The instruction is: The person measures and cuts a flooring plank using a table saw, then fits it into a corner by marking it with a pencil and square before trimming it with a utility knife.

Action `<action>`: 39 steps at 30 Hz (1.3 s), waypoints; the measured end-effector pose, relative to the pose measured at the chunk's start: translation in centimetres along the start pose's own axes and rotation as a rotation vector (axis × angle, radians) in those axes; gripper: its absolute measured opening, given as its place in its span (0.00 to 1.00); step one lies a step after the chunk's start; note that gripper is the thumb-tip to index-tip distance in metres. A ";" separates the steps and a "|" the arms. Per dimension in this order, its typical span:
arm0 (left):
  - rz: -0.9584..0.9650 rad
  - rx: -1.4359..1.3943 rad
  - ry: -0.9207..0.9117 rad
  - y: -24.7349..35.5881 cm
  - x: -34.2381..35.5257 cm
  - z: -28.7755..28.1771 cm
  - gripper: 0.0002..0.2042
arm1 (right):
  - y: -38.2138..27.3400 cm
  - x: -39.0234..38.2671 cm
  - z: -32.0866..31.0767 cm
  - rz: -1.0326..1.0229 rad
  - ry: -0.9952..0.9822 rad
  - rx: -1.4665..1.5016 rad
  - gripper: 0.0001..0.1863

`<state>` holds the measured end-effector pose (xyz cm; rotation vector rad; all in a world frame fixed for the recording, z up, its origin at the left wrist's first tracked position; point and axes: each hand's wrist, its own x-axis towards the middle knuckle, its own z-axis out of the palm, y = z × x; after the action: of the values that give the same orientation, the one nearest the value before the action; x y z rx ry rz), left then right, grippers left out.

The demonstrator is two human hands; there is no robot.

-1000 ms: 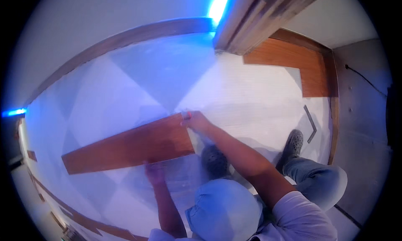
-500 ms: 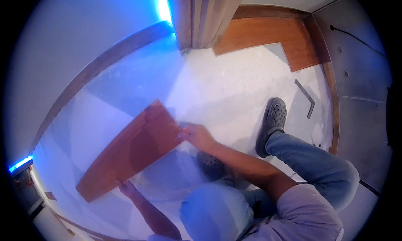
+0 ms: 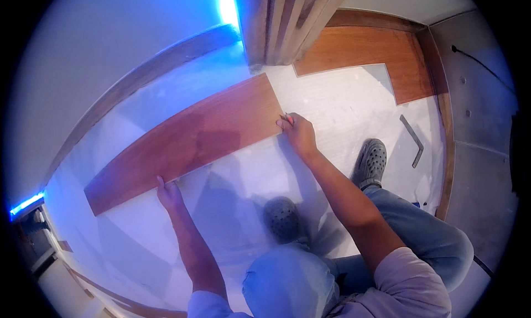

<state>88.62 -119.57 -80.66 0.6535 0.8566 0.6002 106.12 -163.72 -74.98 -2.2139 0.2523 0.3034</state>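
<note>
Head view: a brown plank (image 3: 193,138) lay aslant before the person, its right end farther off than its left; whether it sat flat on the floor (image 3: 337,105) or slightly raised could not be told.
Left hand (image 3: 170,196): at the plank's near long edge, left of its middle; the fingers were closed on that edge, thumb on top, the others partly hidden beneath.
Right hand (image 3: 300,134): at the near corner of the plank's right end; the fingers were closed about that corner, thumb over the face, with little gap between them.
Red stick (image 3: 289,119): small, tucked among the right fingers, just beside the plank's right end; its kind was too small to tell.
Shadow: a dark patch fell across the plank's middle.
Post (image 3: 285,22): stood beyond the plank's right end, near its far corner.
Boards (image 3: 362,50): brown, fitted in a stepped shape, beyond the plank and to its right, apart from it.
Square (image 3: 411,132): a bent grey tool on the floor, well to the plank's right.
Shoes: the left one (image 3: 281,215) was on the near side of the plank; the right one (image 3: 373,157) was to its right.
Skirting (image 3: 199,46): curved along beyond the plank's far edge.
Blue light (image 3: 228,8): glowed beyond the plank, beside the post.
</note>
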 end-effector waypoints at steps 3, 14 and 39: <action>-0.013 0.051 0.017 -0.7 0.4 2.4 0.22 | 0.7 0.9 -0.1 0.017 0.028 -0.058 0.19; -0.147 0.039 -0.048 -5.1 -1.0 4.6 0.24 | 4.9 2.9 -2.5 0.010 0.162 -0.116 0.18; -0.151 0.094 -0.135 -6.2 -0.4 6.1 0.23 | 5.0 4.8 -4.4 0.057 0.136 -0.309 0.23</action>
<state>94.79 -125.57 -81.95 0.6996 0.8027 0.3773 109.86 -170.59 -77.54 -2.5401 0.3638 0.2350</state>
